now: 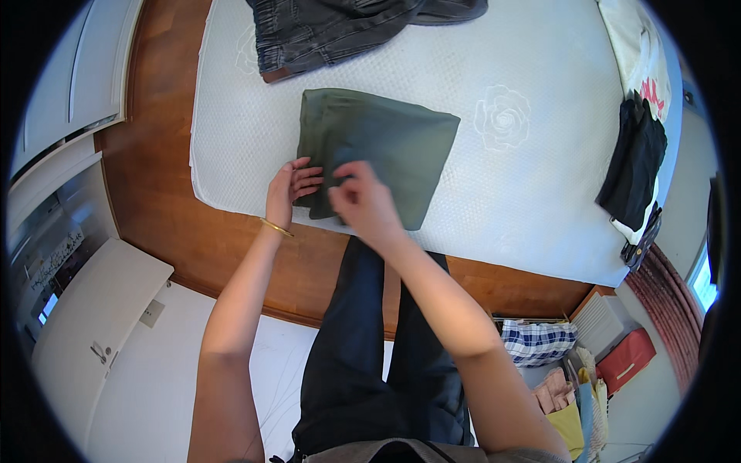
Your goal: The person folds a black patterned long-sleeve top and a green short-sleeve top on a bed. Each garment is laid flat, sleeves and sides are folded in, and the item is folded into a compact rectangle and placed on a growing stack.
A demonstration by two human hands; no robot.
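A folded olive-green garment [399, 144] lies on the white quilted mattress [503, 185], close to the edge nearest me. At the garment's left side is my left hand [292, 185], palm turned inward, fingers apart and their tips at the cloth's edge. It wears a gold bangle at the wrist. My right hand [365, 199] is blurred over the lower middle of the garment, its fingers curled. Whether it pinches any cloth is hidden by the blur.
Dark grey jeans [336, 35] with an elastic waist lie beyond the garment. Along the mattress's right edge are folded black clothing [634, 162] and a white garment [631, 52] with red print. Below right stand a plaid bag [538, 341] and a red box [625, 362]. A white door [104, 312] is left.
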